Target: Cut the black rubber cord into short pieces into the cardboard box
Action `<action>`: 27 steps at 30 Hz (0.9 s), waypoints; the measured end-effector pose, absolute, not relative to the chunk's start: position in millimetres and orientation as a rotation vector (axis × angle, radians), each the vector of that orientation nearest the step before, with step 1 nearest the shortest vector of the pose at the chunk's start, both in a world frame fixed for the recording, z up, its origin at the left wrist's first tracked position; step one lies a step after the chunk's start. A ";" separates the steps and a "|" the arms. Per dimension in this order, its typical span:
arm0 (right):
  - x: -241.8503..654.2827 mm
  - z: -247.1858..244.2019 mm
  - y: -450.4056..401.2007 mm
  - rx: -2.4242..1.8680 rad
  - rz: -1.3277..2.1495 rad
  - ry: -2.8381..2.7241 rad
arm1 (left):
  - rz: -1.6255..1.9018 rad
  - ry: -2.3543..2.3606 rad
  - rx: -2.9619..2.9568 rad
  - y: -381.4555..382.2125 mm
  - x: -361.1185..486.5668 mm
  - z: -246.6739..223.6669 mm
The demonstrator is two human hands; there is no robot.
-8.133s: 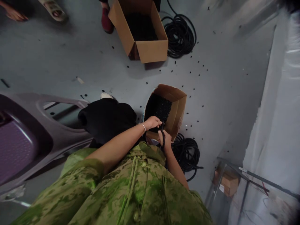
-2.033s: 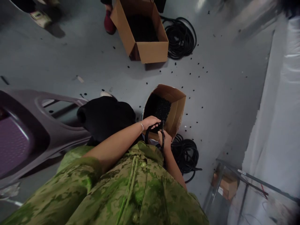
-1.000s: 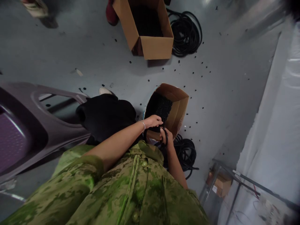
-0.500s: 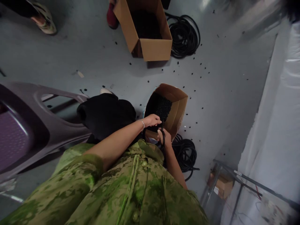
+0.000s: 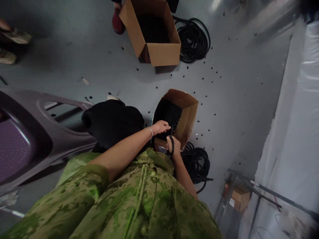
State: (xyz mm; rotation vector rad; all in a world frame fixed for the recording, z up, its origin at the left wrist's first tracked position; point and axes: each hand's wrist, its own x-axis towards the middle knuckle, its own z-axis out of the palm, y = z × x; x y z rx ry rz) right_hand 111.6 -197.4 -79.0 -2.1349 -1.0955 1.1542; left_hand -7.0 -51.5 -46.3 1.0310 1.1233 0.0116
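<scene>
Holding steady over the box, both hands barely shift while a co-worker's feet move on.
From the head view, the right hand (image 5: 176,146) has its fingers wrapped round black-handled scissors (image 5: 172,146), blades pointing away from the body; the left hand (image 5: 160,127) is pinched narrow beside the blades, and I can't tell what, if anything, is between its fingertips. Both are above the open cardboard box (image 5: 189,119), where small black pieces (image 5: 174,116) lie heaped, little different from half a second ago, so the work stays in the same spot. Only the pale shoes (image 5: 21,37) have changed place, now near the far left edge.
</scene>
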 end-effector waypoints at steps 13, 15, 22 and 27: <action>115.0 -82.6 -195.6 -2.191 1.088 -1.151 | 0.028 1.192 0.965 -50.1 -1.9 -48.0; 114.7 -82.5 -192.7 -2.169 1.141 -1.138 | 0.029 1.218 0.975 -49.9 -2.3 -49.3; 127.0 -81.5 -191.0 -2.174 1.179 -1.179 | -0.065 1.084 1.019 -50.3 -3.6 -49.8; 118.2 -86.2 -195.3 -2.198 1.067 -1.130 | 0.003 1.241 0.877 -47.2 0.8 -52.2</action>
